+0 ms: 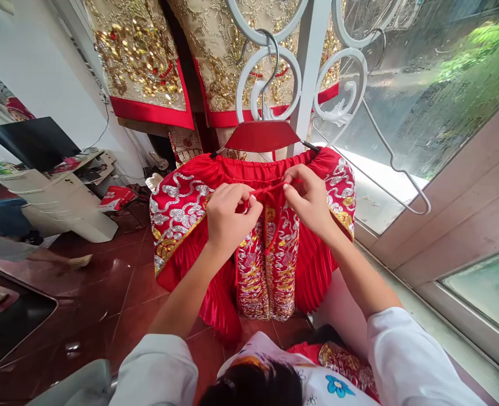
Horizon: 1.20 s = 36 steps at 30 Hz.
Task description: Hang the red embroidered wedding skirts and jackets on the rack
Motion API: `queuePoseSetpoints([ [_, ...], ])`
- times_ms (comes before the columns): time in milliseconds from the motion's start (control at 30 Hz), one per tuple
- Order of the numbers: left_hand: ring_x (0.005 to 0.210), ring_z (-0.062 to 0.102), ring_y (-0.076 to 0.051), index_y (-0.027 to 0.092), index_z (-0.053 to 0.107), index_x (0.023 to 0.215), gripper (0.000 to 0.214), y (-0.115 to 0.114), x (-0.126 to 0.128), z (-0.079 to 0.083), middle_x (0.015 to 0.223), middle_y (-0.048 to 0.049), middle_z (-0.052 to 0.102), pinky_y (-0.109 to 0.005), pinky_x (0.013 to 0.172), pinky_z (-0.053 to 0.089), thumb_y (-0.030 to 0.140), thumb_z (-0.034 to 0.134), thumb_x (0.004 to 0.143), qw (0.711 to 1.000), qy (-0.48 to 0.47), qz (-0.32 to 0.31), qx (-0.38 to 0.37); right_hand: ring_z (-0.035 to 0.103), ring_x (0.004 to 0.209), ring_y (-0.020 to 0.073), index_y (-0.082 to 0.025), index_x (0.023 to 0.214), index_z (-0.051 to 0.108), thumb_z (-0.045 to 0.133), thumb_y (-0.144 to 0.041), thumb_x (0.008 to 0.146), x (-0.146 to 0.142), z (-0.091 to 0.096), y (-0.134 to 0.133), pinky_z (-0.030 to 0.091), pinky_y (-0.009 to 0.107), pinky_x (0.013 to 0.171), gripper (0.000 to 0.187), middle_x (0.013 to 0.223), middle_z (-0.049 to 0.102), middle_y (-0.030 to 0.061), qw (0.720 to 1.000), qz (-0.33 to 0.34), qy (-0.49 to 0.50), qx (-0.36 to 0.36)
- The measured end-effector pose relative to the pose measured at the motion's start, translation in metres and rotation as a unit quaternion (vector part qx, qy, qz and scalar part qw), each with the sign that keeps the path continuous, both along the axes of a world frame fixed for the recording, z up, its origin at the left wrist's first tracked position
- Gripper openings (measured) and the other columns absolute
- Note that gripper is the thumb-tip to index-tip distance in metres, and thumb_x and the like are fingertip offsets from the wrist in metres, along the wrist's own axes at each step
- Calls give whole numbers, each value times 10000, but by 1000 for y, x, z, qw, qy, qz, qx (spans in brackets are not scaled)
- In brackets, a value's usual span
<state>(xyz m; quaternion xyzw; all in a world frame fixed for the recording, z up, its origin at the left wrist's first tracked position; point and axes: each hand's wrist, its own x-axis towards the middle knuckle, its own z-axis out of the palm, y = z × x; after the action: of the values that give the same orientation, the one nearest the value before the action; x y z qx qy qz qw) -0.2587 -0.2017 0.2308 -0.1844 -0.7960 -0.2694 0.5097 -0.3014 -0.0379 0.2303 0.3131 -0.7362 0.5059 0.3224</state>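
Note:
A red pleated skirt with silver and gold embroidery hangs from a red hanger on a white scrollwork rack. My left hand and my right hand are both closed at the skirt's waistband, each pinching the thin red drawstring at its middle. The string runs between my two hands, with loose ends dangling down the embroidered front panel. My sleeves are white.
Gold-embroidered garments with red hems hang behind the rack. A wire hanger dangles to the right, before a large window. At left a white desk carries a dark monitor. The floor is red tile.

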Motion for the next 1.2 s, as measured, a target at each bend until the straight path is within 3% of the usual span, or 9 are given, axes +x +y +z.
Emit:
queuePoseSetpoints([
  [100,487,416,-80,184,467,598,170,7,-1,2,628,15,600,-238,482,344,155,569,731,986,-82,-96,109,419,447,30,-197,821,416,466,-256,846,-1,-3,-8,330,208,405,80,778,547,-6,985,104,-105,-85],
  [233,459,380,-63,205,396,697,199,6,-3,8,582,49,510,-210,436,296,206,592,728,951,-155,-189,189,385,419,16,-197,845,432,503,-264,847,1,-3,-12,314,183,367,98,674,488,-43,974,124,-141,-128],
  [367,445,327,-53,211,376,733,243,-6,-3,15,578,64,455,-204,419,255,191,618,714,942,-204,-220,152,386,496,29,-173,825,504,526,-231,829,4,7,-1,312,191,414,62,663,484,-29,981,104,-112,-118],
  [500,442,300,-59,202,402,688,217,-18,0,18,518,72,352,-214,427,246,191,613,737,959,-224,-156,76,408,545,48,-152,789,546,569,-207,794,2,16,16,331,216,474,59,625,472,-28,981,146,-120,-50],
  [600,476,373,-68,201,474,751,157,-20,4,19,572,55,450,-216,456,312,203,631,735,952,-239,-184,49,407,561,56,-154,849,562,622,-161,720,-2,13,23,344,218,500,142,611,436,-49,976,180,-118,-20],
  [733,536,460,-81,204,507,820,167,-20,5,21,661,36,514,-219,502,382,215,645,727,947,-224,-224,58,411,581,63,-159,841,571,523,-44,649,-6,5,24,323,220,504,229,655,478,-39,994,90,-67,0],
  [933,504,429,-77,206,552,776,135,-28,4,21,582,50,501,-226,504,369,192,667,708,985,-148,-79,32,432,545,73,-158,713,561,466,-38,591,-8,1,23,323,231,500,196,617,519,-33,999,-8,-33,19],
  [1100,627,581,-116,202,551,848,175,-23,4,19,688,12,588,-243,594,486,241,665,722,954,-180,-215,109,447,548,80,-164,764,585,464,-66,625,-9,-3,21,340,235,503,209,633,535,-27,999,-9,-32,5],
  [1200,566,566,-98,198,533,829,157,-24,0,19,664,20,569,-220,535,477,243,650,734,941,-187,-235,159,455,614,101,-177,774,588,443,-26,615,-8,-7,22,351,263,556,263,694,533,-4,991,-126,40,34],
])
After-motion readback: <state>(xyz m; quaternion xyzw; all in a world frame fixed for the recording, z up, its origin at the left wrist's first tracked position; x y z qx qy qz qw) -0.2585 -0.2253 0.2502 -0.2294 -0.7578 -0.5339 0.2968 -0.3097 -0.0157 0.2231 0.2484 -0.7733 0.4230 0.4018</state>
